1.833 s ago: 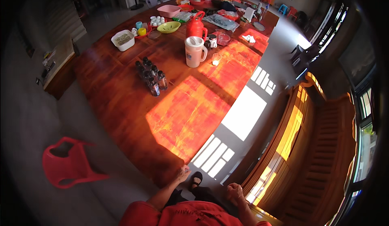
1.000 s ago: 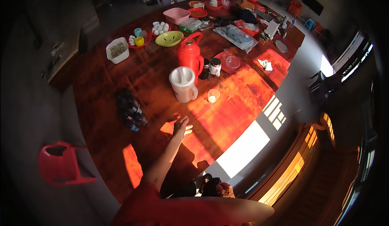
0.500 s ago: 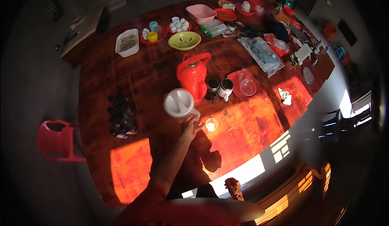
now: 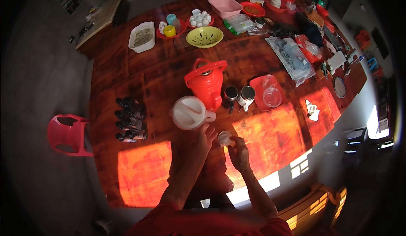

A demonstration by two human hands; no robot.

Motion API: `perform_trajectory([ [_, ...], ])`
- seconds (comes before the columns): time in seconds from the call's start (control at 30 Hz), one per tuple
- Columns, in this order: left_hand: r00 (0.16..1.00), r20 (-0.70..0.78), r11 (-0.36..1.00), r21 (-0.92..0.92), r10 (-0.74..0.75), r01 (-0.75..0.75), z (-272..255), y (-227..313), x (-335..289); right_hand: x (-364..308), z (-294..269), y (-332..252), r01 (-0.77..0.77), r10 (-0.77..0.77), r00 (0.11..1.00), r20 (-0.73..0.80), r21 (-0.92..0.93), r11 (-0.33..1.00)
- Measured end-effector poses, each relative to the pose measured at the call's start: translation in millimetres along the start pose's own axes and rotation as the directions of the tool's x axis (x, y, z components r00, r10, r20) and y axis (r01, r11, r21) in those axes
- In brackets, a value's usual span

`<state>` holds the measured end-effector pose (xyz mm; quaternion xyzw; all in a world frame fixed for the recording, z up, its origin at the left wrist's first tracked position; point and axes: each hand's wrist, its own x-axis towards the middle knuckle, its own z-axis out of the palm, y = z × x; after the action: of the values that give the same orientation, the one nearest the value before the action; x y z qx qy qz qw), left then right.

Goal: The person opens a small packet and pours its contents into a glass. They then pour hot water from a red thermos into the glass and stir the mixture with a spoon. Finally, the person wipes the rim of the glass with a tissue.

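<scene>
Clear cup (image 4: 224, 138) sits between 2 hands (image 4: 205, 140) (image 4: 240, 155); white tub (image 4: 144, 48) holds greyish lumps (image 4: 143, 37).

Pitcher (image 4: 188, 114): white, lidded, upright, handle (image 4: 210, 116) toward 3 o'clock | Cup (image 4: 224, 138): small, clear, near pitcher at its 4 o'clock, tilt unclear

the left hand (image 4: 204, 138) spreads beside a white lidded plastic pitcher (image 4: 189, 112) and the right hand (image 4: 239, 155) touches a small clear round cup (image 4: 224, 138) on the reddish-brown wooden table (image 4: 156, 75).
</scene>
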<state>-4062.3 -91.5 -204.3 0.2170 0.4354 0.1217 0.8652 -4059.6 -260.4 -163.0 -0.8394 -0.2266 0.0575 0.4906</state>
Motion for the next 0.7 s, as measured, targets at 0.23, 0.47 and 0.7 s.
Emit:
perform_trajectory([
  [0.23, 0.993, -0.078, 0.989, 0.126, 0.091, -0.080, -50.2, 23.7, -12.3, 92.2, 71.4, 5.5, -0.037, 0.043, 0.992, 0.115, -0.057, 0.998],
  [0.47, 0.982, 0.042, 0.946, 0.264, 0.184, -0.188, -33.6, 86.4, -35.0, 97.4, 95.3, 12.5, -0.026, 0.031, 0.997, 0.070, -0.072, 0.997],
  [0.7, 0.937, 0.122, 0.765, 0.547, 0.327, -0.338, -48.4, 121.6, -32.3, 46.3, 151.4, -15.0, -0.098, 0.099, 0.995, -0.021, 0.044, 0.994],
])
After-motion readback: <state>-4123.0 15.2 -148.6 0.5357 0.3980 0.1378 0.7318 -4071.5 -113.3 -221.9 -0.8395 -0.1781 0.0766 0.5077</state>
